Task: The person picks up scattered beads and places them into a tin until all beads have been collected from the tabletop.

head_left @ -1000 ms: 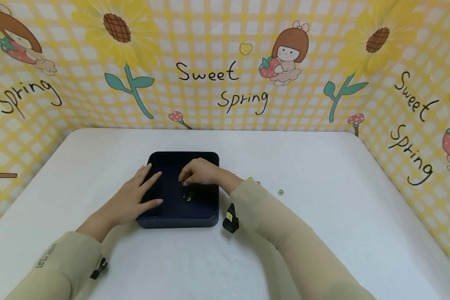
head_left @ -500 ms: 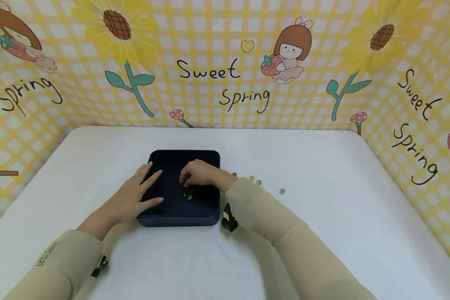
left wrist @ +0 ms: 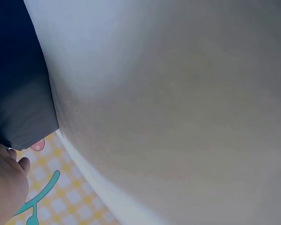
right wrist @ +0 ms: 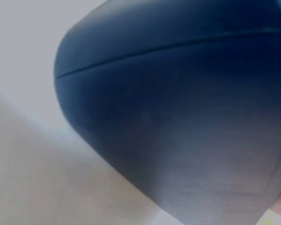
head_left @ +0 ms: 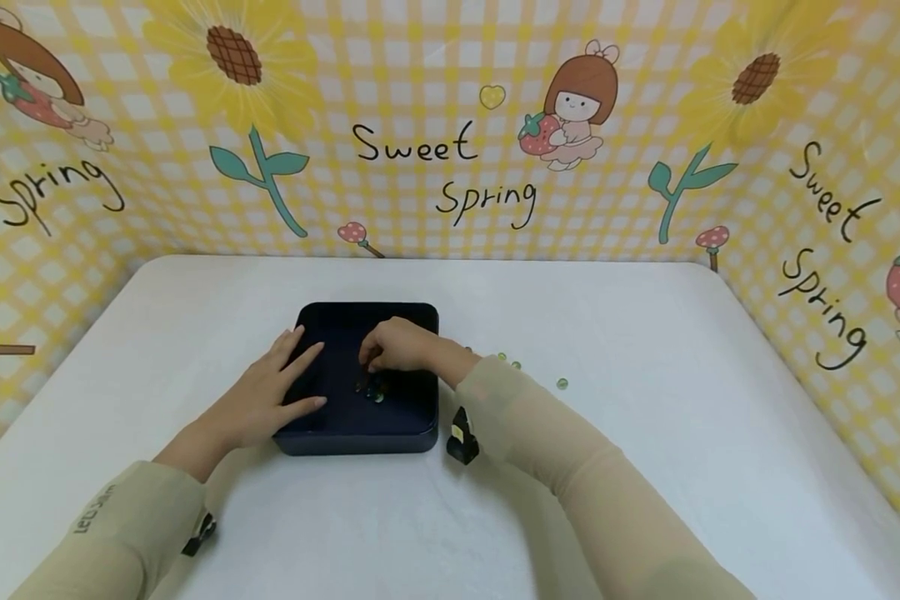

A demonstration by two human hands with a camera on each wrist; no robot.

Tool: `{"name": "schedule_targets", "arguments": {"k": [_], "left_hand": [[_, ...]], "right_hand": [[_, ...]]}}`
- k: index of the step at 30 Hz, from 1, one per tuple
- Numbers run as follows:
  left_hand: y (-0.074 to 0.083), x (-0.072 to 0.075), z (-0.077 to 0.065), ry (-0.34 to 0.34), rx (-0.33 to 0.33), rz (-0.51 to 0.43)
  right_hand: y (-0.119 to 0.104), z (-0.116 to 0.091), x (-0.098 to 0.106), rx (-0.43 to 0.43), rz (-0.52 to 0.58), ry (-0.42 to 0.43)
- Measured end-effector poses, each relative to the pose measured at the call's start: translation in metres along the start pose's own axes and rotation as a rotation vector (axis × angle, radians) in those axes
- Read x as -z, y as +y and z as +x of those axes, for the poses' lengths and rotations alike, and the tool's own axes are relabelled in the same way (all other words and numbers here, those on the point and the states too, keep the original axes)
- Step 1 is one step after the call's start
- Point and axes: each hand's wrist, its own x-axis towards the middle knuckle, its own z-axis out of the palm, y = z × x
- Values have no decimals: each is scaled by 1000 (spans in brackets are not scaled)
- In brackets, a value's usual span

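Note:
A dark navy rectangular box stands on the white table, its inside facing up. Across its left rim lies my left hand, fingers spread and straight. My right hand is inside the box with curled fingers pointing down; whether anything stays between the fingertips is hidden. Just below them is a small brownish marble, close to a few glass marbles, one of them greenish. The left wrist view catches part of the left hand against the box wall. Box wall fills most of the right wrist view.
Several loose marbles lie on the table right of the box, among them a green marble farthest right and a yellow-green marble behind the right forearm. A yellow checked cloth with printed flowers walls the table's back and sides.
A brownish marble now shows apart from the right fingertips, lower in the box beside the other marbles. The right hand has barely shifted; the left hand stays put.

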Motion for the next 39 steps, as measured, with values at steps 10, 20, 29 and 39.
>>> {"name": "schedule_targets", "arguments": {"k": [10,20,29,39], "left_hand": [[1,1,0,-5,9,-3],[0,-1,0,5,-1,2],[2,0,-1,10,-1,-4],[1,-2,0,11,-1,-5]], "right_hand": [[2,-23,13,55,26,68],[12,-45,17,44,109,111],[19,-65,20,53,174,155],[29,-89,22,18,284,207]]}}
